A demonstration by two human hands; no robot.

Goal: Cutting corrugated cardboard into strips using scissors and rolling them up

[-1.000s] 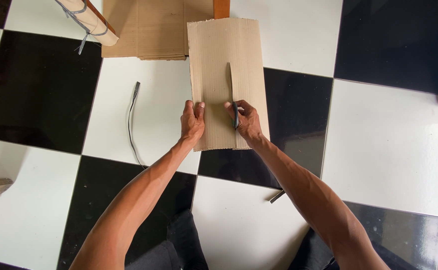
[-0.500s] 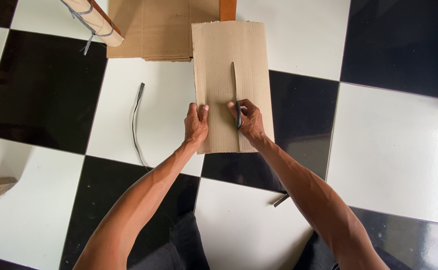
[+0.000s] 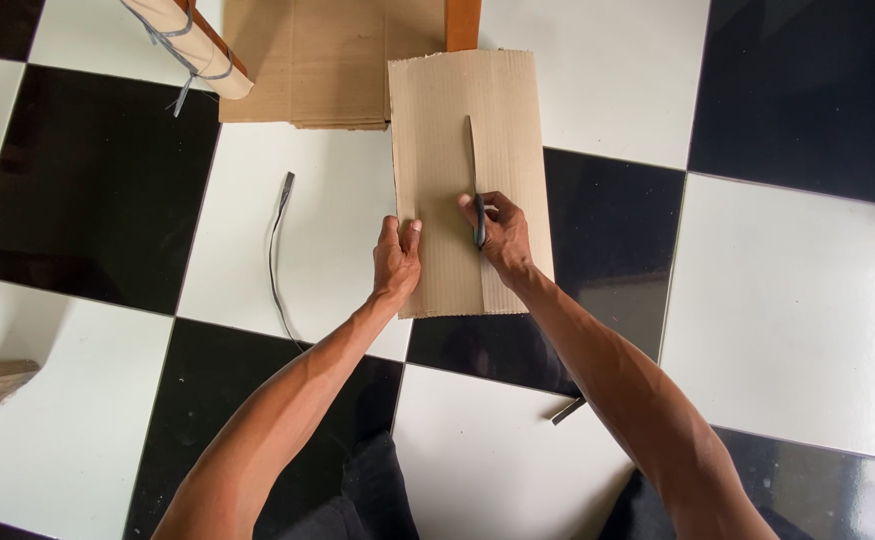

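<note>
A rectangular brown cardboard sheet [image 3: 442,140] lies flat on the black and white tiled floor. My left hand [image 3: 397,257] presses on its lower left edge, fingers together and flat. My right hand [image 3: 497,232] grips a dark-handled cutting tool [image 3: 478,222] whose tip rests on the cardboard. A long straight cut line [image 3: 471,150] runs lengthwise up the sheet above the tool.
A stack of more cardboard [image 3: 307,60] lies behind the sheet. A thin dark wire [image 3: 277,250] curls on the white tile to the left. A wooden leg [image 3: 462,22] stands at the top, a wrapped stick [image 3: 187,45] top left, a small dark strip [image 3: 565,410] near my right forearm.
The right hand with the cutting tool has slid slightly toward me along the cut line. The left hand stays pressed on the cardboard.
</note>
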